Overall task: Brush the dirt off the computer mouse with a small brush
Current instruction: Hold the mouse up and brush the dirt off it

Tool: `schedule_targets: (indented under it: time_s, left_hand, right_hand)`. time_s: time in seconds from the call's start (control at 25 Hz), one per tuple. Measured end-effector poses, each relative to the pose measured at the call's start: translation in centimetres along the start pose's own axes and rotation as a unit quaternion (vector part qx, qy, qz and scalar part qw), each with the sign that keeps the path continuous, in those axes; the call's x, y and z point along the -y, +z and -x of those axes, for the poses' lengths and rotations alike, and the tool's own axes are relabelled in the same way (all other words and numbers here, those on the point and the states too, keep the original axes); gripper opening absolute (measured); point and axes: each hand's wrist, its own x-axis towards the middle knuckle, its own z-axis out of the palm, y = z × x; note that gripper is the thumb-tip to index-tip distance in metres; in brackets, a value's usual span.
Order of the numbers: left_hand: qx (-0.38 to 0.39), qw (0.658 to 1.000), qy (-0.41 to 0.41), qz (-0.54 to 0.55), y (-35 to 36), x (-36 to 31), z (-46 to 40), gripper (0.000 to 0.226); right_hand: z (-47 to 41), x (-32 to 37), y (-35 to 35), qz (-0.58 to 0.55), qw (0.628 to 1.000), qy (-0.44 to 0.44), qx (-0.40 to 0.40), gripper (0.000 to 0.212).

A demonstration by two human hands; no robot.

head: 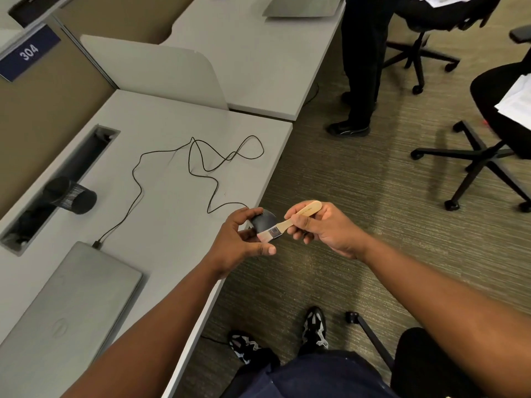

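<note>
1. Your left hand (pixel 244 239) is clamped around the black computer mouse (pixel 264 221), lifted just off the desk (pixel 161 214) edge.
2. Your right hand (pixel 321 228) pinches the wooden-handled brush (pixel 290 222), its pale bristles touching the mouse's dark, rounded shell.
3. Fingers hide much of the mouse; dirt is too small to see.
4. Its thin cable (pixel 201 162) loops across the desk to the closed laptop (pixel 71 305).

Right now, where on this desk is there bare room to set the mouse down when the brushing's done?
Best patch: bare desk between the laptop and the desk's front edge, below the left hand. Another lies behind the cable loops, toward the divider. Crowded: the looped cable mid-desk, and the pen cup by the cable slot.
</note>
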Motion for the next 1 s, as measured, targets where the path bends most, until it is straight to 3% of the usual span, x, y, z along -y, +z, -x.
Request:
schedule_targets:
  time_s: [0.2,0.48,0.72,1.0]
  left_hand:
    - [-0.019,1.000,0.016,0.001,0.1,-0.2,0.3,0.094]
    - [-0.017,1.000,0.000,-0.004,-0.3,0.2,0.5,0.093]
    - [-0.011,1.000,0.001,-0.008,0.1,-0.1,0.4,0.088]
    - [-0.037,0.999,0.009,-0.003,0.2,-0.4,0.5,0.076]
  right_hand:
    - [0.1,-0.1,-0.9,0.041,0.999,0.006,-0.005,0.014]
    - [-0.2,0.0,-2.1,0.009,0.995,0.023,-0.101,0.010]
    - [-0.4,0.7,-0.1,-0.072,0.997,0.035,-0.021,0.015]
    - [-0.7,0.5,0.3,-0.069,0.994,0.043,-0.068,0.012]
